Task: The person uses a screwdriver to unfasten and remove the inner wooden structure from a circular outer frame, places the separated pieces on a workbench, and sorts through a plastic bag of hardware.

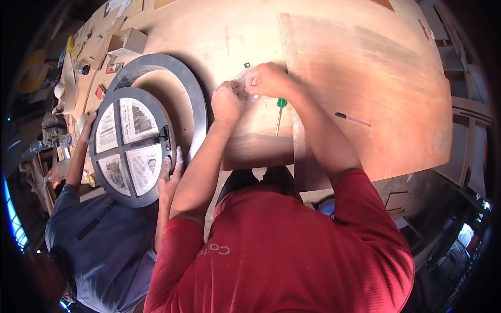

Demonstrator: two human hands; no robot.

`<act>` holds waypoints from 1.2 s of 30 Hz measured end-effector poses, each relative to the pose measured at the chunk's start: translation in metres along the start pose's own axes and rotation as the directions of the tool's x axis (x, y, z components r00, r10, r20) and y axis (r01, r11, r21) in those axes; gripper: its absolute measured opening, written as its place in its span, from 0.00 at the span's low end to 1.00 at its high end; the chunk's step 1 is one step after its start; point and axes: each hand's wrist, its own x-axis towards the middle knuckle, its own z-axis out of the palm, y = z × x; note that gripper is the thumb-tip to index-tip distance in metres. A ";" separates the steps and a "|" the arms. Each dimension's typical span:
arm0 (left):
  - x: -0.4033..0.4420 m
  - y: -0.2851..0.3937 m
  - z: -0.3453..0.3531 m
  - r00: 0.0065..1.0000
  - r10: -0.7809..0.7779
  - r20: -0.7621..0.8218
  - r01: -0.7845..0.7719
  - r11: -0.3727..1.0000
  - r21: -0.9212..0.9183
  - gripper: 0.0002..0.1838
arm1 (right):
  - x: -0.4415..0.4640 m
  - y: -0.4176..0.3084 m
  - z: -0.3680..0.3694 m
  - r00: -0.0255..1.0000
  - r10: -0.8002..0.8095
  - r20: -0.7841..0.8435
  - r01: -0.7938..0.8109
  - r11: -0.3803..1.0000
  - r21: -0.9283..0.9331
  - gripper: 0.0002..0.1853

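Observation:
Over the wooden table, my left hand and my right hand are close together, both with curled fingers. A crumpled clear plastic bag shows between them, gripped from both sides; its contents cannot be made out. Just beyond the hands lies a small dark metal piece with a hole. A screwdriver with a green handle rests below my right hand, its shaft pointing toward my body.
On my left a co-worker's hands hold a round grey frame with newspaper-covered panes. A larger grey ring lies behind it. Right of my hands, a raised wooden panel carries a thin dark-handled tool. A wooden box stands far left.

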 end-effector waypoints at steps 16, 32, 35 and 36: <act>-0.061 0.002 -0.011 0.985 -0.169 -0.043 0.166 0.984 -0.065 0.09 | 0.065 -0.006 0.004 0.871 0.403 -0.281 -0.470 0.848 -0.243 0.17; -0.098 -0.006 -0.001 0.933 -0.347 -0.097 0.321 0.923 -0.212 0.12 | 0.008 0.006 0.011 0.909 0.290 -0.299 -0.348 0.924 -0.159 0.11; -0.107 0.001 0.001 0.925 -0.338 -0.174 0.288 0.922 -0.258 0.12 | 0.012 0.013 0.040 0.948 0.238 -0.211 -0.312 0.830 -0.462 0.16; -0.111 0.001 0.001 0.921 -0.345 -0.178 0.295 0.920 -0.257 0.12 | 0.017 0.018 0.044 0.951 0.235 -0.203 -0.304 0.831 -0.465 0.16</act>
